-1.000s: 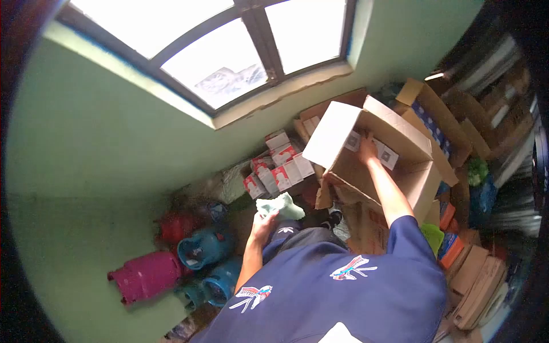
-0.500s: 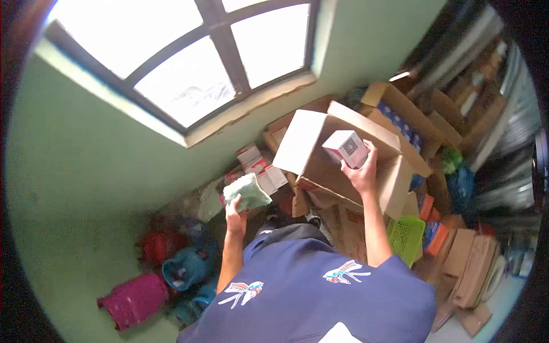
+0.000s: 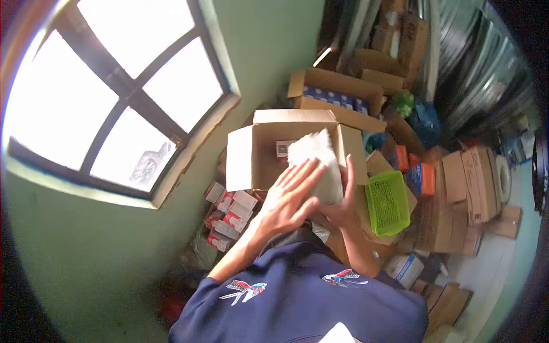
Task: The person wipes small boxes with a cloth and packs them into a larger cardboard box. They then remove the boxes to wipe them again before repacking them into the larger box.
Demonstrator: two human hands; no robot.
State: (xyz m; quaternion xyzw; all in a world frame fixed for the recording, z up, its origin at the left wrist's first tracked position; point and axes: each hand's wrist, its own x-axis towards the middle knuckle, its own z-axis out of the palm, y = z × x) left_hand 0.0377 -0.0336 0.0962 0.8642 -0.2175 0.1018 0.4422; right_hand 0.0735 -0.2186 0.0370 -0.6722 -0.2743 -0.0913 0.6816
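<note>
A pale, fuzzy-edged cloth spreads in front of me over the near side of an open cardboard carton. My left hand lies flat on the cloth with its fingers stretched out. From the right, my right hand curls around the cloth's edge, one finger pointing up along it. The cloth looks stiff and flat, but whatever may be under it is hidden. Inside the carton, a small white and red box shows just left of the cloth.
Several small white and red boxes are piled left of the carton. A green plastic basket stands on its right. Behind is a carton of blue-and-white packs. Stacked cardboard fills the right, and a barred window is at upper left.
My left hand has brought the cloth rightward to my right hand and now lies flat on it. The small box my right hand held is no longer visible there. My view has turned right.
</note>
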